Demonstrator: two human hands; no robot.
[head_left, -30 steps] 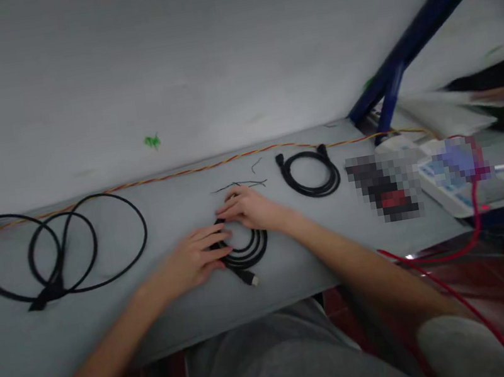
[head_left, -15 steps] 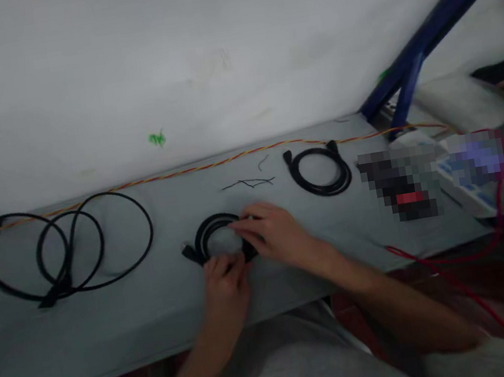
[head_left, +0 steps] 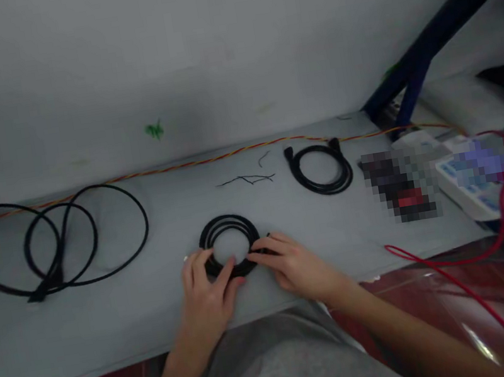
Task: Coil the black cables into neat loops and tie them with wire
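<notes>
A black cable (head_left: 227, 219) lies wound into a round coil on the table near its front edge. My left hand (head_left: 207, 292) grips the coil's lower left side, the thumb pressing on its lower part. On the coil's right side, my right hand (head_left: 296, 264) is closed with fingertips pinched on the cable; a dark end shows by its index finger. Beyond the coil lie several thin dark ties (head_left: 248, 179). A second coiled black cable (head_left: 326, 191), with a plug at each end, rests farther back to the right.
A loosely looped black cable (head_left: 146, 221) lies at left. A twisted red-yellow wire (head_left: 209, 160) runs along the wall. At right are a pixelated dark object (head_left: 397, 184), a white device (head_left: 466, 196), a red cable (head_left: 464, 258) and a blue metal frame (head_left: 430, 45).
My left hand has shifted left and turned, with its fingers spread wider around the coil. My right hand has moved down and right. More of the coil shows.
</notes>
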